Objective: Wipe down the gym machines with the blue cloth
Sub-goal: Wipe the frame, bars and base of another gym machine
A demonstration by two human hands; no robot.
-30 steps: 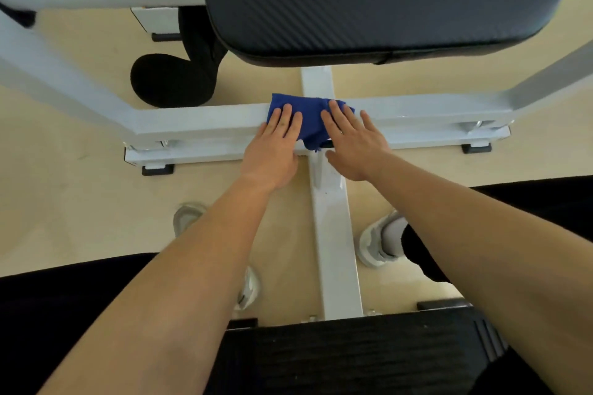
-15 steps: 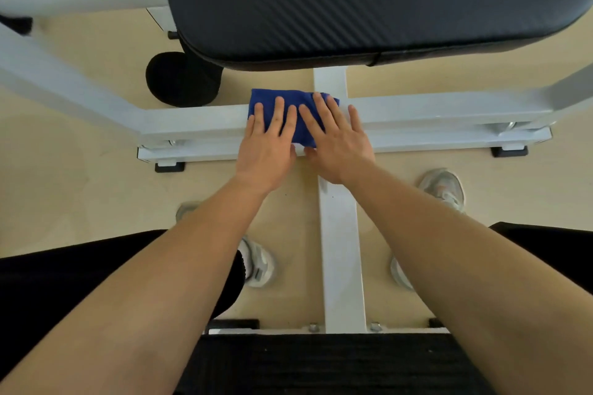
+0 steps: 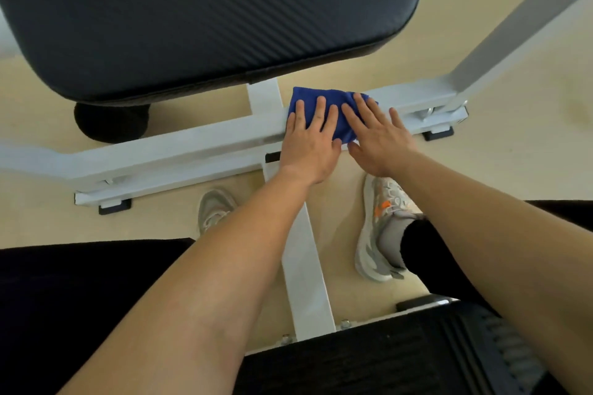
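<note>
Head view: the blue cloth (image 3: 309,94) lies folded on the white crossbar (image 3: 192,144) of the machine frame, just right of the joint where the centre bar (image 3: 305,266) meets it. Both hands press on it side by side.

L hand (image 3: 309,144) is flat, fingers straight and a bit spread, w/ the fingertips on the cloth and the palm over the near edge of the bar. R hand (image 3: 380,141) is flat too, fingers straight. Its inner fingers are on the cloth, the little finger lies on bare metal beside it, and the thumb reaches toward the L hand, nearly touching.

A black pad (image 3: 208,16) w/ ribbed surface hangs over the far side. A black foam roller (image 3: 110,122) shows under its left part, beyond the crossbar. The crossbar stands on black rubber feet, one near each end (image 3: 115,206) (image 3: 438,133).

On the beige floor (image 3: 48,125) are two grey shoes, the left shoe (image 3: 213,208) and the right shoe (image 3: 382,218) — one on each side of the centre bar. A black seat (image 3: 385,362) fills the bottom edge.
</note>
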